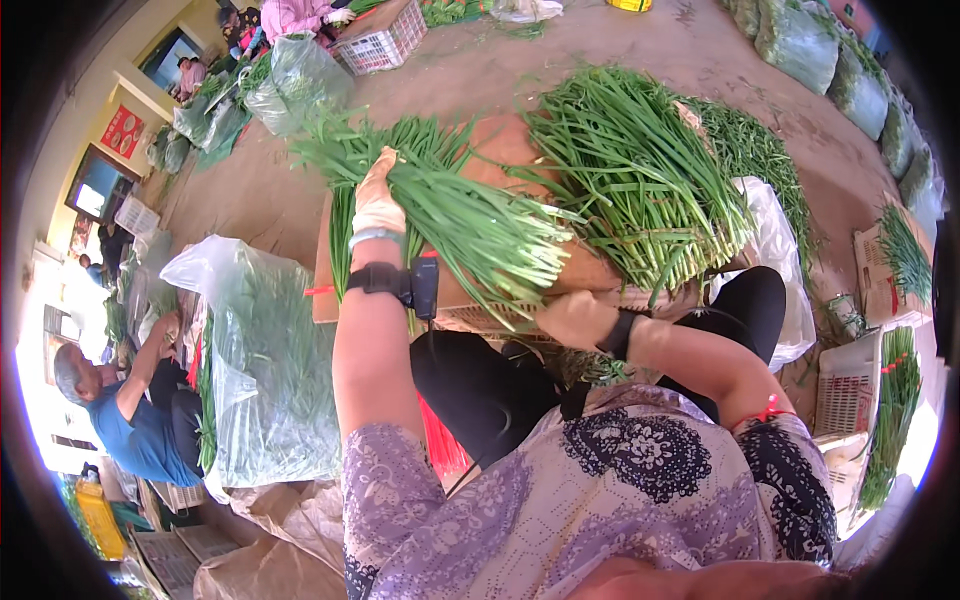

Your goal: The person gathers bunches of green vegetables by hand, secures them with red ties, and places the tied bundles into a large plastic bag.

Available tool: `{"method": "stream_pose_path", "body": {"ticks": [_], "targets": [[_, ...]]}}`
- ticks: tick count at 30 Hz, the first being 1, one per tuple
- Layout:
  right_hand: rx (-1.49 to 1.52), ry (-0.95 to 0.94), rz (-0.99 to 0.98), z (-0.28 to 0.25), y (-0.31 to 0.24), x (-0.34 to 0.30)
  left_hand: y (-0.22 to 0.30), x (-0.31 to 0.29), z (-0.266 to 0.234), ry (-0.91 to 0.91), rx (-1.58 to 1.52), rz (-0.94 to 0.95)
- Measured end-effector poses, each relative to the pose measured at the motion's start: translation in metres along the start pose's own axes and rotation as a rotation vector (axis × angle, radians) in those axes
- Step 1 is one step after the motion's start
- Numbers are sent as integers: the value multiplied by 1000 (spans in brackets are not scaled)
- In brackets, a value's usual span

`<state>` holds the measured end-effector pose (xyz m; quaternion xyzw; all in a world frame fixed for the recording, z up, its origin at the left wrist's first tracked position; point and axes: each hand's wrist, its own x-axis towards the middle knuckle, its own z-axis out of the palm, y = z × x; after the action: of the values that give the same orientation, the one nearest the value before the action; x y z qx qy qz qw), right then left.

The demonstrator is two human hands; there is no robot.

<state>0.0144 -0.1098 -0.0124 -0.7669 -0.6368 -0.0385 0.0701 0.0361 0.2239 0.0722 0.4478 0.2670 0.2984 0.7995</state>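
In my gloved left hand [380,200] is a thick bunch of garlic chives [465,215], gripped around its middle. Its pale stem ends fan out to the right over a brown board [500,140], and its leafy tips point to the far left. Below those stem ends is my gloved right hand [578,320], close to the board's near edge; motion smears its fingers, so I cannot tell whether they touch the stems. A large heap of chives [640,180] lies on the board's right side, stem ends toward me. More leaves lie under the held bunch on the left.
On the left stands a clear plastic bag of greens [265,370], with a person in blue [145,410] beyond it. At right are a white crate [845,390] and tied chives [893,410]. Filled bags [860,95] line the far right; another white crate [385,45] stands far left.
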Motion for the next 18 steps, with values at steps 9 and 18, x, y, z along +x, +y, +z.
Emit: {"method": "stream_pose_path", "body": {"ticks": [9, 18], "targets": [[-1121, 75, 269, -205, 91, -140, 15, -30, -44, -582, -395, 114], [350, 88, 130, -111, 62, -8, 38, -81, -58, -1212, -538, 420]]}}
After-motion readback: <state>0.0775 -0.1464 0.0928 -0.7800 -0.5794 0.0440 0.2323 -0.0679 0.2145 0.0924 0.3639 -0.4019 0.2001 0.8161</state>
